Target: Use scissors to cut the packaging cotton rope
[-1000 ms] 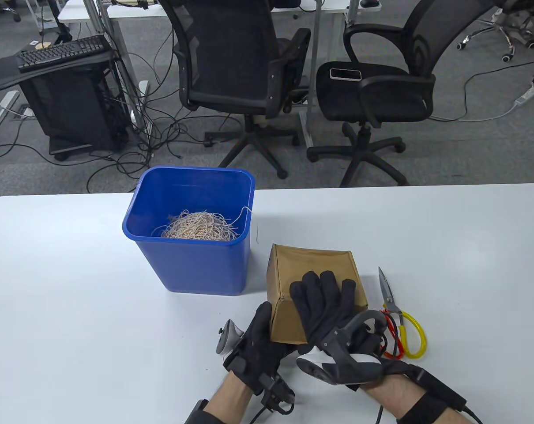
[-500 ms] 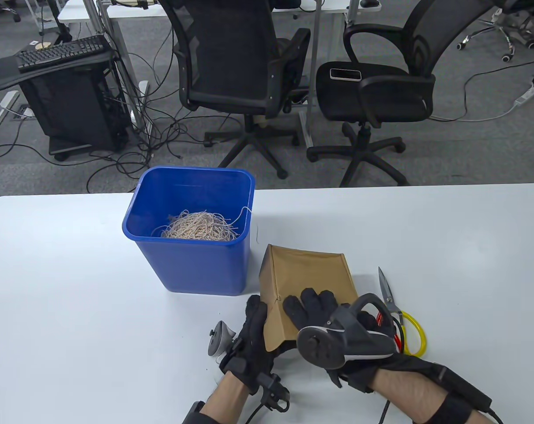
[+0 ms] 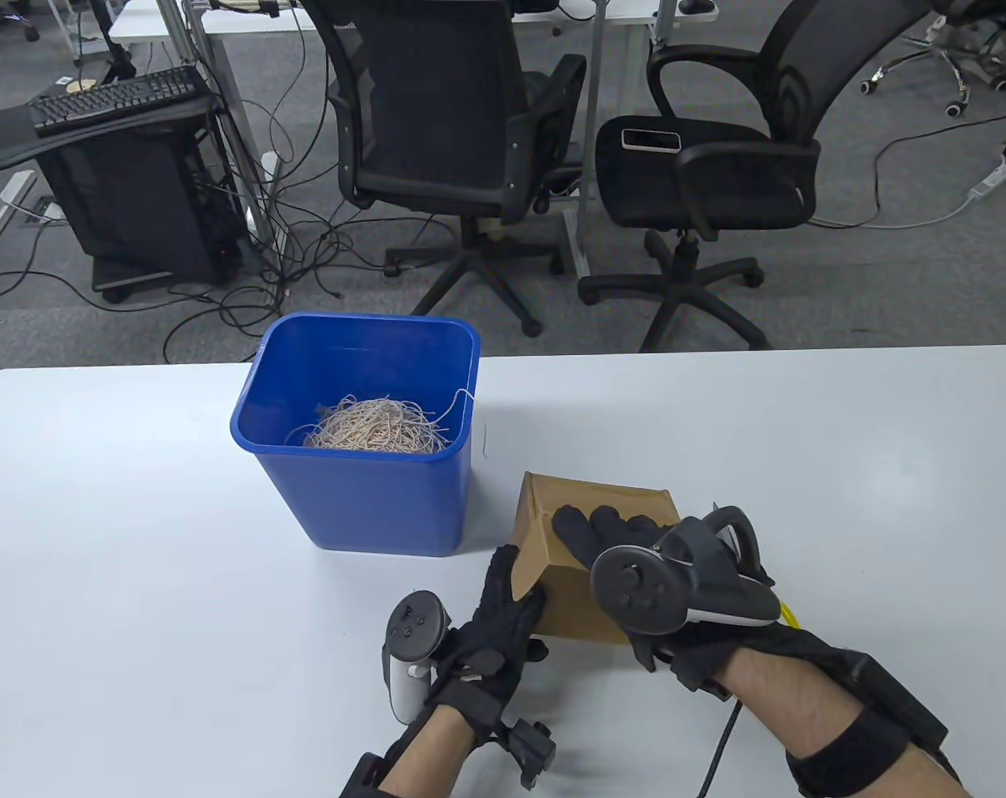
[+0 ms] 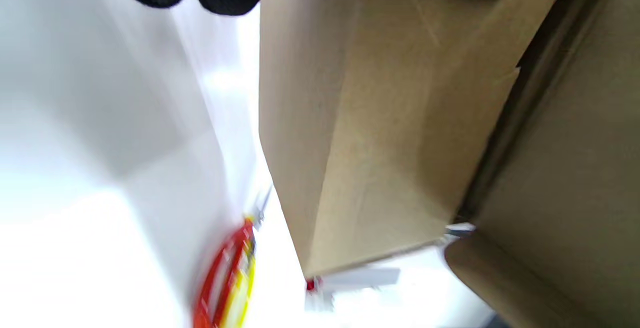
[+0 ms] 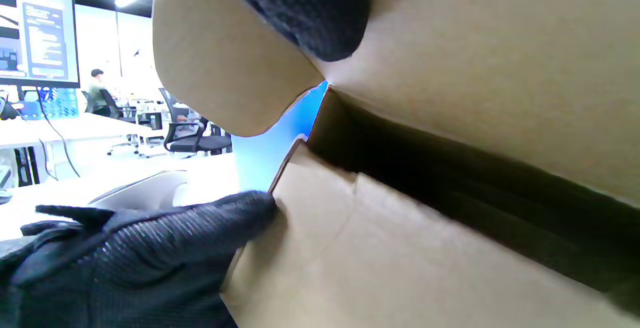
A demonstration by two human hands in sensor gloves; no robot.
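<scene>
We grip the box (image 3: 590,553) with both hands, left (image 3: 495,623) and right (image 3: 611,540); turn it gently until rope shows, keeping scissors (image 4: 230,278) reachable.

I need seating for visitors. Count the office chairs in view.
2 full chairs behind the table: one behind the blue bin, one to its right, a phone on its seat. Wheeled bases at the top corners hint at more.

Black knit gloves cover the left hand (image 3: 490,632) and right hand (image 3: 636,565); grey-white trackers ride their backs, black wrist straps and cables trail over bare, hairy forearms.
</scene>
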